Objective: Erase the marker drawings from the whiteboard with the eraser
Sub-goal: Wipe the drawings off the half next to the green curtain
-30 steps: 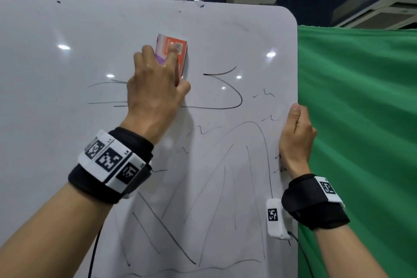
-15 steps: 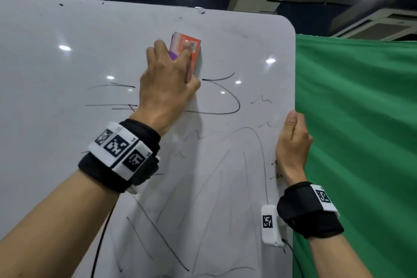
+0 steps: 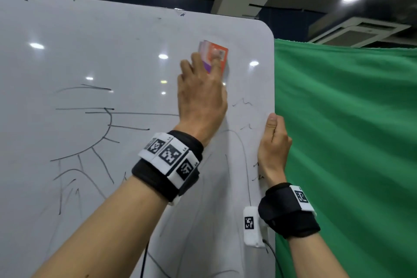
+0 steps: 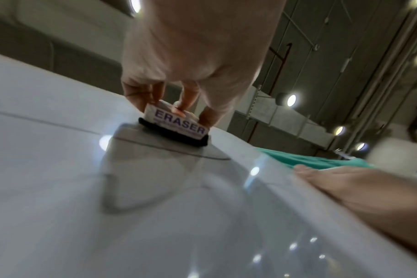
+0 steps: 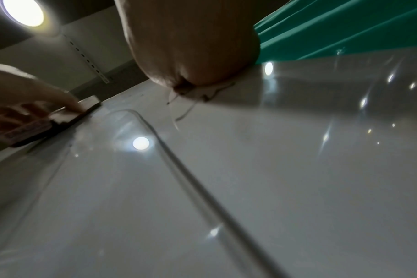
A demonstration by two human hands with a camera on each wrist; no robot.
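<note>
Left hand point(image 3: 200, 99) fingers point(image 4: 189, 97) curled tight round small orange-and-white block eraser point(image 3: 215, 56), upper middle of frame, flat on big shiny white whiteboard point(image 3: 90, 52). Right hand point(image 3: 274, 142) gripping board's right edge. Best: press flat, rub over black marker lines point(image 3: 108, 128).

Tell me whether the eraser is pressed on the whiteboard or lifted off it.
Pressed on. The eraser's dark felt lies flat against the whiteboard, with no gap, held by the left hand.
</note>
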